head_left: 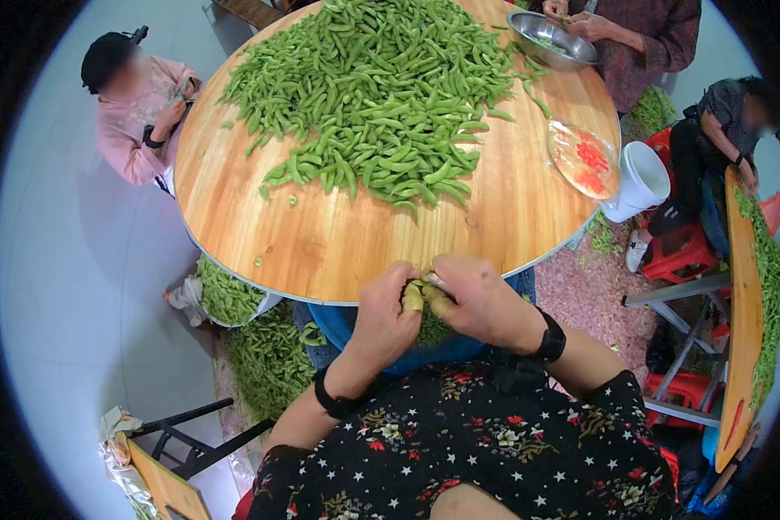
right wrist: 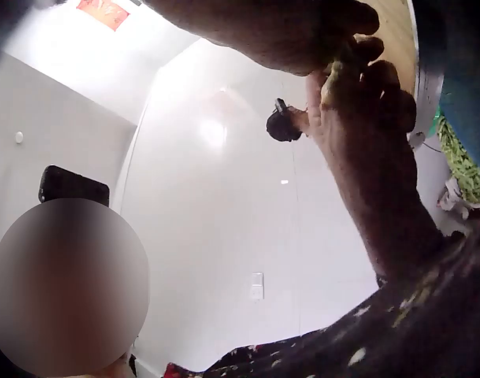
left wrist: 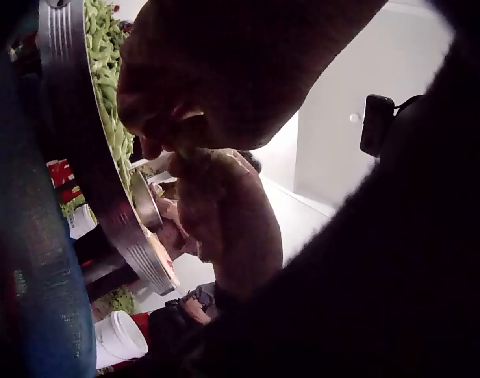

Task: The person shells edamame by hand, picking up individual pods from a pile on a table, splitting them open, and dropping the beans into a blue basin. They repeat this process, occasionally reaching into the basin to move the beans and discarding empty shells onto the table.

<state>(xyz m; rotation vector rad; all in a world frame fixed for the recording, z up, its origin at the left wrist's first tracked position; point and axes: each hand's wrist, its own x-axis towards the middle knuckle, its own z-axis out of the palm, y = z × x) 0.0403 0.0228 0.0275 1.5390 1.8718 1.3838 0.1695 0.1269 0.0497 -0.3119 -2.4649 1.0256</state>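
My left hand [head_left: 388, 310] and right hand [head_left: 481, 303] meet just over the near edge of the round wooden table [head_left: 321, 251]. Between their fingertips they pinch a small green soybean pod [head_left: 420, 282], mostly hidden by the fingers. Both thumbs look yellow-green. Beyond the hands, a large heap of green soybean pods [head_left: 381, 95] covers the far half of the table. Under the hands, a blue basin [head_left: 325, 325] sits at the lap, with green bits inside. Both wrist views show the two hands dark and close together, fingertips touching.
A metal bowl [head_left: 553, 42] stands at the far right, where another person works with both hands. A plastic-wrapped round packet [head_left: 583, 160] and white buckets [head_left: 641, 180] are at the right edge. Another person sits left. Pods fill a sack [head_left: 227, 290] and lie on the floor.
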